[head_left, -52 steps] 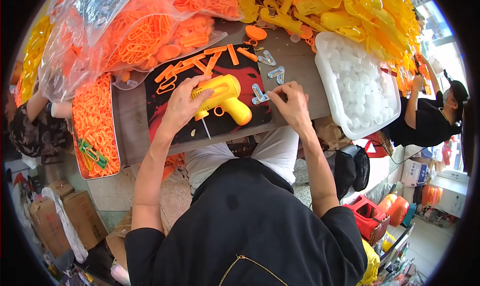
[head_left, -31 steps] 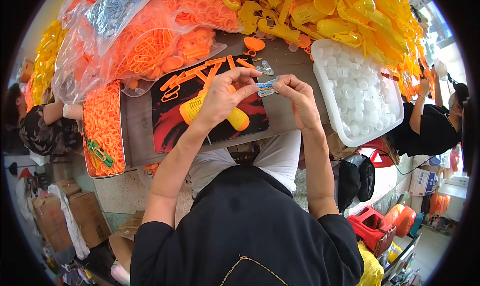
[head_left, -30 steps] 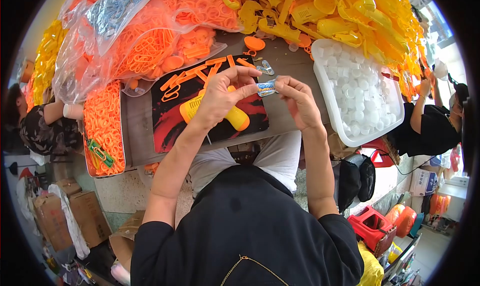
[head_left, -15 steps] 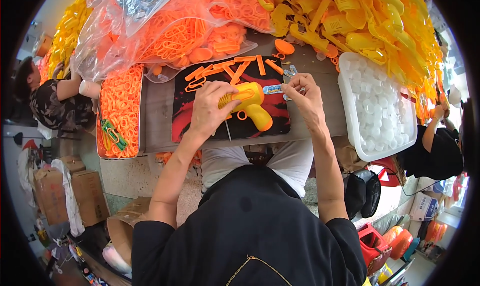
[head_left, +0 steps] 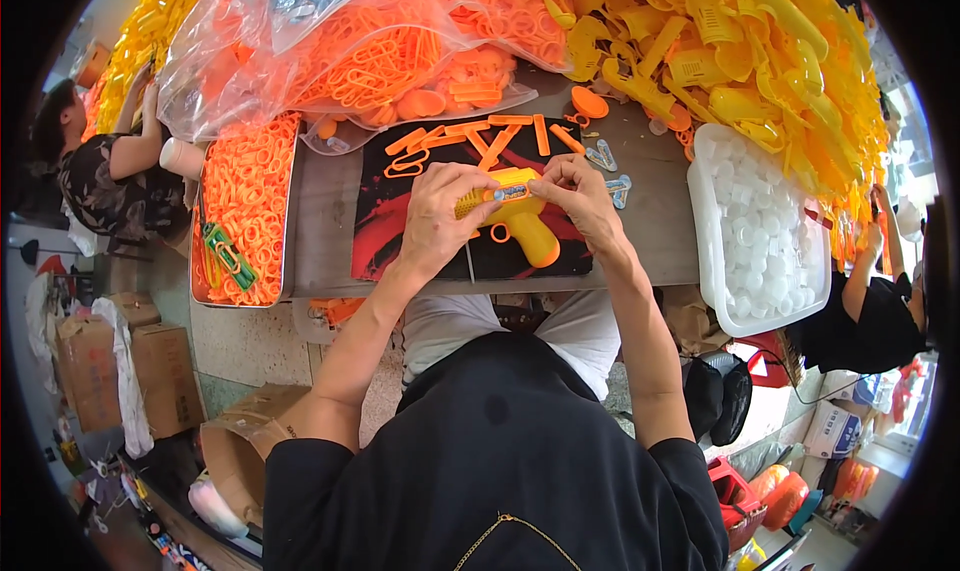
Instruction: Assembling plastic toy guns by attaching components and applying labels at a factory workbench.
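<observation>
the fingers of the right hand [head_left: 585,201] pinch the right end of a small blue label [head_left: 512,193], thumb against forefinger. at its left end the thumb and forefinger of the left hand [head_left: 440,211] come close together; whether they pinch the label too or steady what is under it, i cannot tell. the label is held level between the two hands, over the upper body of a yellow toy gun [head_left: 537,239], and it is too small to see whether it touches the plastic all along.

to lay it well, i'd hold both ends lightly taut, line the long edge up with the barrel, let one end touch first, then smooth toward the other, so that no bubble or crease is trapped. fingertips are best right at the tips of the label, touching as little of the sticky side as possible. the gun seems liable to rock, so a steadying finger on its body would help.

the gun lies on a black-and-red mat [head_left: 385,236], its grip toward the person. beyond it are loose orange strips [head_left: 541,135]; to the right, spare blue labels [head_left: 620,191] lie on the table [head_left: 325,191], near a white tub [head_left: 718,271] of white caps.
</observation>
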A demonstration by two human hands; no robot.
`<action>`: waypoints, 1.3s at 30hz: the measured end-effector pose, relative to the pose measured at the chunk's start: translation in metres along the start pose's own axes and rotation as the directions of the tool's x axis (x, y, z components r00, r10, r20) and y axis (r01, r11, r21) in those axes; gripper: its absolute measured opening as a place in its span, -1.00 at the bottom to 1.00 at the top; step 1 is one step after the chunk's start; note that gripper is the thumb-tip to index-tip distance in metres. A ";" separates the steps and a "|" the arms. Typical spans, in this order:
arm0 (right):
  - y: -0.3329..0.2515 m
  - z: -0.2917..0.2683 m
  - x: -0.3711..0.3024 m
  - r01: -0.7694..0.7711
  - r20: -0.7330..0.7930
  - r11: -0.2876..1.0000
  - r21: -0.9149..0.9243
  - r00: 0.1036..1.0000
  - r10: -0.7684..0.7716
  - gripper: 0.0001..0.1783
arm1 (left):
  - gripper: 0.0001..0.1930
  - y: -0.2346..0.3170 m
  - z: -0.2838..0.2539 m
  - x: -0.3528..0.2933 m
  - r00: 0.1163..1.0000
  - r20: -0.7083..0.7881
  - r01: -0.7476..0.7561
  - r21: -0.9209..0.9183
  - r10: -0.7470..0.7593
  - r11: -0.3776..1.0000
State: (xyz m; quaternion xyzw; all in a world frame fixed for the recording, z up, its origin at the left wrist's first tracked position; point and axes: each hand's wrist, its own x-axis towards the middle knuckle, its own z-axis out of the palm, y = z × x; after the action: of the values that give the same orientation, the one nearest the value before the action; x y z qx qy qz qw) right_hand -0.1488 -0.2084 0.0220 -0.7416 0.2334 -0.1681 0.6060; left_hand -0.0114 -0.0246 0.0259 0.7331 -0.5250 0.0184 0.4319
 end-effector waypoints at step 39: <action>0.005 0.020 -0.092 0.180 -0.010 0.965 -0.189 0.983 -0.186 -0.24 | -0.67 0.011 -0.016 -0.030 0.975 0.208 0.145 -0.330 -0.078 0.933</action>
State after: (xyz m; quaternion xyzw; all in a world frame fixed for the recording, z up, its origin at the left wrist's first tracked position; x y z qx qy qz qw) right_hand -0.2154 -0.1422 0.0159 -0.8112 0.1869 -0.2108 0.5124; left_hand -0.0263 0.0080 0.0280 0.6737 -0.5167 -0.1686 0.5007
